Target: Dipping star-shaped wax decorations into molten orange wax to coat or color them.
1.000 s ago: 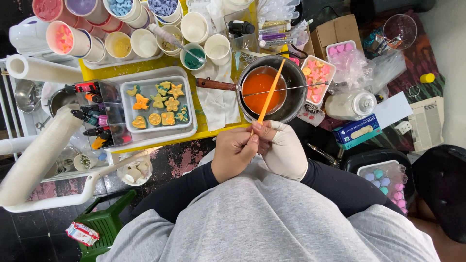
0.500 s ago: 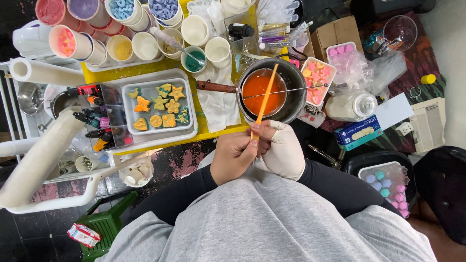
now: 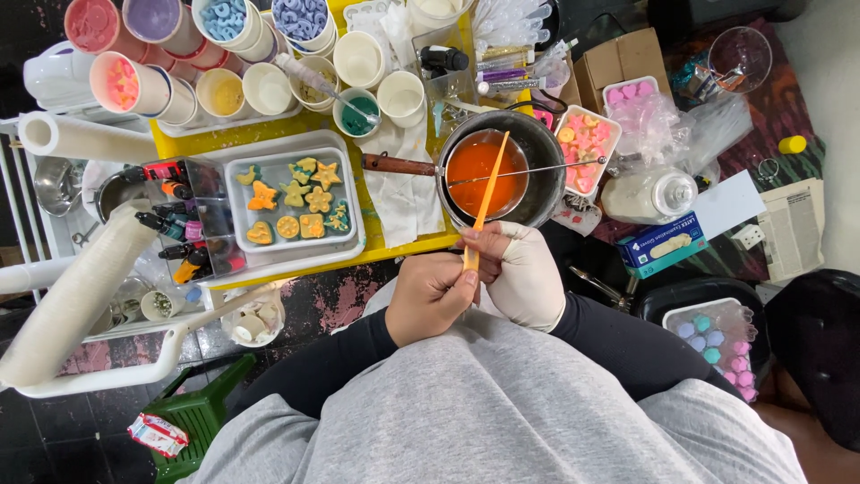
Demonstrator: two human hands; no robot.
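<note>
Your yellow worktop point(image 3: 269, 134) fills the upper part of the view, crowded with cups and trays. On its left side sits a white tray point(image 3: 296, 204) holding small cast shapes in orange, yellow and green, among them a star and a butterfly. Right of it, at the worktop's near edge, stands a dark metal pot point(image 3: 528, 170) with a brown wooden handle point(image 3: 399, 165) pointing left; a smaller vessel of glossy orange liquid point(image 3: 475, 175) sits inside it, and a thin wire lies across the rim. A white paper towel point(image 3: 403, 202) lies beneath the handle.

The thing in your hands is a slim orange stick point(image 3: 488, 193), flat and narrow, the same bright orange as the liquid. It runs from your fingers up and slightly to the right, its far tip over the pot's upper rim, crossing above the orange liquid; whether it dips into the liquid cannot be told.

Your left hand point(image 3: 434, 300), bare, has its grip pressed together around the stick's lower end, thumb against forefinger. Your right hand point(image 3: 524, 273), in a pale glove, curls close beside it, fingertips touching the same end of the stick just above your left thumb. Both hands hover over your grey lap, just below the worktop's edge.
</note>
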